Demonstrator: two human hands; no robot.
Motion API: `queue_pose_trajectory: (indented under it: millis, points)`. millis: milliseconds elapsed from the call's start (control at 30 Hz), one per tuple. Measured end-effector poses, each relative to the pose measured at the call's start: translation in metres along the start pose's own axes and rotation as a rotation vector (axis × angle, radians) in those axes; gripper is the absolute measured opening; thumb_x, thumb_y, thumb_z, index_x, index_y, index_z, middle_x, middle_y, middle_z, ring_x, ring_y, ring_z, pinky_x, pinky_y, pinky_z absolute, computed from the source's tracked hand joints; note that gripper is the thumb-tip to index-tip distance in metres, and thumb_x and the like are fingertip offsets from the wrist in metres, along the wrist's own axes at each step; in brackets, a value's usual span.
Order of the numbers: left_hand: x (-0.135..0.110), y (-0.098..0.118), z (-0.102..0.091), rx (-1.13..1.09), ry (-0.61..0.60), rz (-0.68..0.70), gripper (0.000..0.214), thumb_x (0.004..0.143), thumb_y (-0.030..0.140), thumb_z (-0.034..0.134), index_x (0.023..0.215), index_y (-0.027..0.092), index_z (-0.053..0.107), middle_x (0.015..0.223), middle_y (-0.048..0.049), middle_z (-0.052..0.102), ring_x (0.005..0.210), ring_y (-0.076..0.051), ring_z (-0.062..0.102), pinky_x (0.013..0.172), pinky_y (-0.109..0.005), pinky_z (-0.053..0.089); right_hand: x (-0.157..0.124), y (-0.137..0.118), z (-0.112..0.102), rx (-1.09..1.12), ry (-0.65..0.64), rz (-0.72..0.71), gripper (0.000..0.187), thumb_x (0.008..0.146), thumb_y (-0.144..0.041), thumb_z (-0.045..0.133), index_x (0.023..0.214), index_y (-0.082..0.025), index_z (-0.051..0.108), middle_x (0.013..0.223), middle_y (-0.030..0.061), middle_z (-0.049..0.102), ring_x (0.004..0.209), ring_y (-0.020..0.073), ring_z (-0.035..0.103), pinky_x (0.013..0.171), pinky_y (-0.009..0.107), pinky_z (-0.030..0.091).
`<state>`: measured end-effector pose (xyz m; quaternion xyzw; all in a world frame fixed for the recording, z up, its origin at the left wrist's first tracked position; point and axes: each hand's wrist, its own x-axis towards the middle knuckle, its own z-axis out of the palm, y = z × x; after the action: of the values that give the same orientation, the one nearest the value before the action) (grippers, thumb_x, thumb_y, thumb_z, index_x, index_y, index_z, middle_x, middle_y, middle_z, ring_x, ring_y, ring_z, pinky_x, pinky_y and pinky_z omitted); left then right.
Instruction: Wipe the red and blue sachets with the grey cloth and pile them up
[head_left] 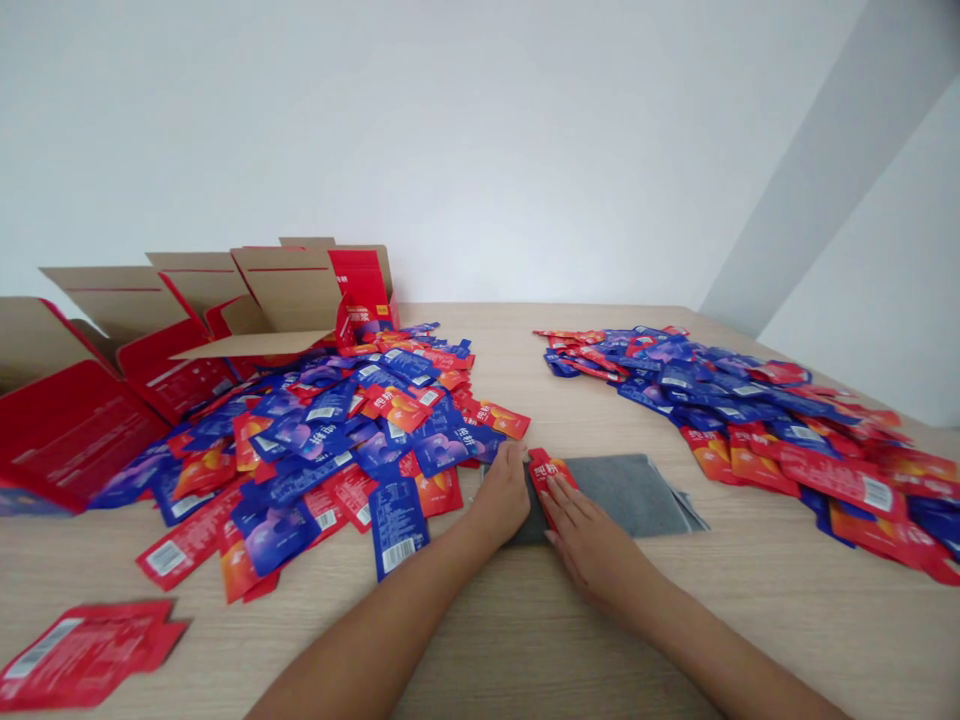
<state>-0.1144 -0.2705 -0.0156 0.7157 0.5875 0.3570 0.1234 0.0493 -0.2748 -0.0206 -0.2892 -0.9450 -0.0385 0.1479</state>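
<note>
On the table in front of me lies a flat dark grey piece (pixel 634 495), like cloth, with a clear film-like edge at its right end. A red pouch (pixel 551 468) with white lettering rests upright across its left part. My right hand (pixel 589 540) lies on that pouch with fingers stretched out flat. My left hand (pixel 501 500) is closed at the left end of the grey piece, beside the pouch's top; what its fingers pinch, if anything, is hidden.
A spread heap of red and blue pouches (pixel 322 430) covers the left, with a second heap (pixel 750 400) on the right. Open red cardboard boxes (pixel 180 365) stand at the back left. A red pouch (pixel 82 650) lies alone near the left front. A white wall (pixel 480 150) rises behind.
</note>
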Motion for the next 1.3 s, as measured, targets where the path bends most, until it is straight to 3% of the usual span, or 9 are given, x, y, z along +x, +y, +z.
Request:
queue_pose_trajectory:
  millis: [200,333,533,733,867,967,1133,1200,1300]
  points:
    - [-0.001,-0.006,0.003,0.023,0.090,-0.022,0.041,0.074,0.001,0.039,0.114,0.013,0.040,0.115,-0.0130,0.044,0.116,-0.023,0.040,0.099,-0.045,0.035,0.016,0.014,0.007,0.062,0.005,0.089,0.045,0.088,-0.018,0.036,0.127,0.002,0.046,0.136,0.0211,0.041,0.130,0.0281,0.031,0.104,0.045,0.033]
    - [0.010,0.003,0.001,-0.076,-0.026,-0.109,0.040,0.073,0.004,0.044,0.111,0.016,0.045,0.112,-0.0110,0.053,0.110,-0.023,0.047,0.097,-0.043,0.037,0.017,0.021,0.015,0.319,0.137,0.156,0.045,0.091,-0.026,0.032,0.127,-0.005,0.048,0.132,0.0179,0.047,0.127,0.0250,0.037,0.104,0.045,0.034]
    - [0.039,0.022,0.010,-0.347,-0.012,-0.408,0.037,0.068,0.006,0.053,0.104,0.014,0.049,0.105,-0.0091,0.061,0.099,-0.019,0.056,0.088,-0.030,0.043,0.012,0.026,0.014,0.742,0.305,0.301,0.046,0.091,-0.032,0.032,0.134,-0.018,0.040,0.131,0.0116,0.050,0.122,0.0210,0.043,0.104,0.045,0.032]
    - [0.044,0.008,0.007,-0.711,0.004,-0.459,0.012,0.062,0.008,0.061,0.065,0.017,0.053,0.062,0.0025,0.060,0.061,-0.013,0.057,0.062,-0.023,0.045,0.011,0.025,0.001,0.838,0.324,0.338,0.042,0.090,-0.035,0.035,0.128,-0.023,0.045,0.128,0.0093,0.052,0.121,0.0207,0.044,0.103,0.044,0.034]
    - [0.045,-0.008,-0.027,-0.773,0.167,-0.523,0.020,0.058,0.011,0.066,0.055,0.016,0.047,0.045,0.0088,0.046,0.042,-0.007,0.044,0.047,-0.018,0.037,0.011,0.026,0.005,0.785,0.328,0.367,0.042,0.089,-0.036,0.035,0.125,-0.018,0.048,0.123,0.0125,0.055,0.116,0.0223,0.048,0.100,0.044,0.037]
    - [0.048,-0.023,-0.080,-0.819,0.388,-0.590,0.023,0.058,0.015,0.069,0.056,0.016,0.046,0.043,0.0095,0.044,0.036,-0.006,0.041,0.042,-0.016,0.033,0.011,0.026,0.008,0.739,0.277,0.374,0.042,0.088,-0.035,0.035,0.121,-0.015,0.051,0.118,0.0147,0.058,0.112,0.0233,0.051,0.099,0.046,0.037]
    - [0.051,-0.033,-0.160,-1.088,0.804,-0.612,0.010,0.078,0.019,0.056,0.073,0.015,0.049,0.065,-0.0003,0.061,0.058,-0.011,0.060,0.058,-0.021,0.050,0.012,0.025,0.006,0.696,0.269,0.331,0.039,0.088,-0.032,0.035,0.118,-0.015,0.054,0.115,0.0137,0.060,0.109,0.0231,0.052,0.097,0.045,0.038]
    - [0.046,-0.026,-0.158,-1.205,0.743,-0.646,0.011,0.084,0.024,0.049,0.080,0.013,0.048,0.075,-0.0078,0.065,0.069,-0.016,0.065,0.063,-0.027,0.053,0.013,0.024,0.005,0.689,0.264,0.337,0.038,0.087,-0.031,0.036,0.117,-0.015,0.055,0.114,0.0135,0.060,0.109,0.0230,0.052,0.097,0.044,0.039]
    - [0.032,-0.008,-0.115,-1.062,0.284,-0.678,0.016,0.085,0.027,0.049,0.087,0.012,0.050,0.084,-0.0147,0.067,0.075,-0.020,0.067,0.069,-0.034,0.054,0.014,0.024,0.005,0.684,0.251,0.361,0.037,0.087,-0.031,0.037,0.115,-0.017,0.056,0.114,0.0118,0.060,0.109,0.0221,0.053,0.097,0.043,0.039]
